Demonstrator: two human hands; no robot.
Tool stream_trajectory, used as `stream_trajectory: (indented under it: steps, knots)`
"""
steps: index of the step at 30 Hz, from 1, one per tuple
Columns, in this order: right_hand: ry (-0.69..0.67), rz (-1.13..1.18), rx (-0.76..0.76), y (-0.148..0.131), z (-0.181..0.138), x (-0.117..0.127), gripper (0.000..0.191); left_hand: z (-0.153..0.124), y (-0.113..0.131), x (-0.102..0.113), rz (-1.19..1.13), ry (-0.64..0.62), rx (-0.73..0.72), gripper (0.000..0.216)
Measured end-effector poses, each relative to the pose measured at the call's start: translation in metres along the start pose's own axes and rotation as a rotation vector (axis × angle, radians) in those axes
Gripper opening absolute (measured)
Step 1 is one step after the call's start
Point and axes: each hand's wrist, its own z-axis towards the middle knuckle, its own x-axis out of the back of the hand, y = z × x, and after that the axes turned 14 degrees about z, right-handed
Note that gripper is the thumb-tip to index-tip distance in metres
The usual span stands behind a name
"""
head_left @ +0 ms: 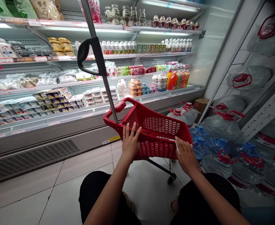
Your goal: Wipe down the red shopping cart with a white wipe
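Observation:
A red plastic shopping cart basket [156, 131] with perforated walls stands before me on a wheeled frame. Its inside, as far as it shows, holds no goods. My left hand [130, 142] lies on the near rim toward the handle end, fingers spread. At the other end, my right hand [186, 156] rests with stretched fingers over the near side and rim. A thin white strip [177, 147] shows along that hand's index finger; whether it is pressed under the hand or stuck to the basket, I cannot tell. The grey pole with a black grip [96, 57] rises from the handle end.
An open refrigerated display [85, 143] runs across the back, its shelves carrying bottles, cups and packs. Large water jugs [221, 159] with red and blue caps crowd the right side, some on a white rack. Pale floor tiles [22, 193] lie to the left.

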Motion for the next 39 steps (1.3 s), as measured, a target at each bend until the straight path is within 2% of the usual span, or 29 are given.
stream_trajectory:
  steps: [4, 7, 12, 17, 20, 23, 26, 29, 32, 35, 39]
  knots:
    - [-0.012, -0.003, 0.056, -0.036, 0.017, -0.019, 0.073, 0.001, 0.033, -0.015, -0.076, -0.023, -0.068, 0.083]
    - [-0.041, 0.011, 0.110, -0.045, 0.031, -0.027, 0.076, 0.003, 0.049, -0.022, -0.109, -0.021, -0.098, 0.081]
    - [-0.059, 0.032, 0.132, -0.010, 0.023, -0.010, 0.072, 0.006, 0.045, -0.026, -0.133, -0.002, -0.137, 0.081]
    - [-0.050, 0.009, 0.047, 0.033, -0.014, 0.018, 0.067, 0.002, 0.032, -0.024, -0.165, 0.011, -0.152, 0.079]
    - [-0.053, 0.027, 0.037, 0.040, -0.032, 0.027, 0.065, 0.001, 0.025, -0.022, -0.185, 0.008, -0.133, 0.072]
    - [-0.034, 0.095, 0.050, 0.024, -0.038, 0.023, 0.064, 0.003, 0.023, -0.020, -0.189, 0.004, -0.033, 0.062]
    - [-0.041, 0.176, 0.076, -0.009, -0.032, 0.012, 0.066, 0.004, 0.033, -0.020, -0.189, -0.029, 0.084, 0.056]
    - [-0.102, 0.211, 0.146, -0.040, -0.023, 0.005, 0.069, 0.001, 0.051, -0.023, -0.211, -0.071, 0.076, 0.048]
    - [-0.180, 0.222, 0.222, -0.059, -0.019, 0.003, 0.071, -0.006, 0.065, -0.025, -0.235, -0.068, 0.045, 0.043]
    - [-0.235, 0.236, 0.276, -0.059, -0.025, 0.002, 0.072, -0.013, 0.067, -0.026, -0.234, -0.069, 0.107, 0.038]
    - [-0.263, 0.232, 0.291, -0.030, -0.031, 0.001, 0.072, -0.016, 0.057, -0.025, -0.224, -0.113, 0.144, 0.039]
